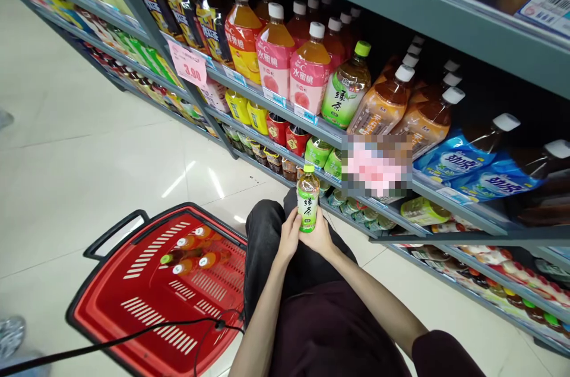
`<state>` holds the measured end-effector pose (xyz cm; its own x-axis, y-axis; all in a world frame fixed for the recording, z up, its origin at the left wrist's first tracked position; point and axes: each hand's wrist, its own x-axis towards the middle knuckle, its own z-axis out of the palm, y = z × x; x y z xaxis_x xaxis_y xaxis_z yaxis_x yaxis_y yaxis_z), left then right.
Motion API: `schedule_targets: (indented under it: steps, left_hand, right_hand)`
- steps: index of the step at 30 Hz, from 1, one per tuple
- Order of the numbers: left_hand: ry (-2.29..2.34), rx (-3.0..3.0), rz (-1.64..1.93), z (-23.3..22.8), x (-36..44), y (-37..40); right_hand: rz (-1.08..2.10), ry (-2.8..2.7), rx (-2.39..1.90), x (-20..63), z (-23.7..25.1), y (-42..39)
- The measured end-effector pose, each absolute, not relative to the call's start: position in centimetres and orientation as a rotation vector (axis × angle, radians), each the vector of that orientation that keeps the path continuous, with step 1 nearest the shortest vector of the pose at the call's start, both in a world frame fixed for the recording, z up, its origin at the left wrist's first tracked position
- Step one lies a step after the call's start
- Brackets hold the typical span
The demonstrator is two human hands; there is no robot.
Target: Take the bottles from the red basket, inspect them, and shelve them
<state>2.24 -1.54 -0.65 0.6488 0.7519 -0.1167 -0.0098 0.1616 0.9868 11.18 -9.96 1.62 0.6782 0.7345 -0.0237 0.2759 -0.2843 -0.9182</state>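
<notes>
- Store aisle, shiny pale tiled floor [133, 151], and grey shelves [401, 0] packed with drinks running across in front of me and off to the right.
- I've got a small bottle [308, 202] of green tea up over my knees, cap on top, label facing me. Can't tell if its base touches my legs.
- Left grip [291, 233] and right grip [318, 237] are both closed around its lower half, one per side.
- Red basket [109, 300] sits on the floor by my left leg, with five bottles [211, 261] inside, one green-capped.
- I'd call this the holding stage: bottle in hand, neither shelved nor in the basket.
- Whichever way it goes, imo the next move calls for one grip staying snug while the other lets go.
- Basket side would also mean clearing my left knee, the rim and that black cable [133, 329] strung across.
</notes>
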Motion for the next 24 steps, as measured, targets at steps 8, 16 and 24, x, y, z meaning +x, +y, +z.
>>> schedule_targets:
  steps: [8, 16, 24]
  left_hand:
    - [0.746, 1.293, 0.667, -2.5, 0.6, -1.2]
    - [0.723, 0.984, 0.698, -3.5, 0.9, -0.7]
    - [0.694, 0.757, 0.753, -3.4, 1.0, -0.8]
  right_hand:
    - [0.511, -0.833, -1.91, 11.1, 1.4, -9.8]
    - [0.448, -0.889, -1.925, 11.4, 1.6, -10.1]
    - [0.378, -0.955, -1.956, 11.0, 0.6, -10.1]
